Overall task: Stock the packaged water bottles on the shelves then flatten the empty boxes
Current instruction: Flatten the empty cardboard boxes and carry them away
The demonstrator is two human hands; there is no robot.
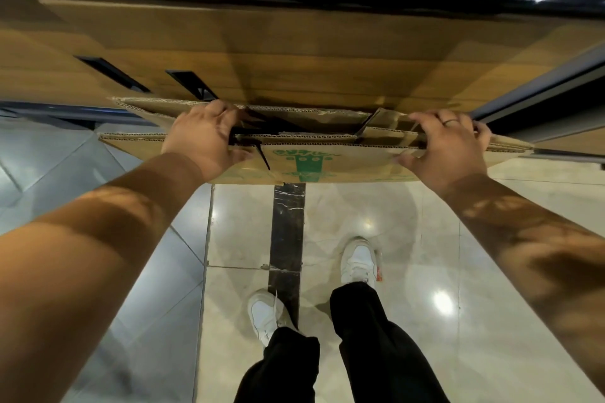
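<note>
Both bare forearms stretch forward, the left hand (204,137) and right hand (448,147) level and well apart, fingers hooked over the top edge of the flattened cardboard (327,159) between them, thumbs pressed to its near face.

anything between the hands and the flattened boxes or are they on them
Nothing visible stands between them. The left hand and right hand each grip the top edge of the flattened cardboard boxes, fingers curled over it, with the wooden panel just behind.
</note>
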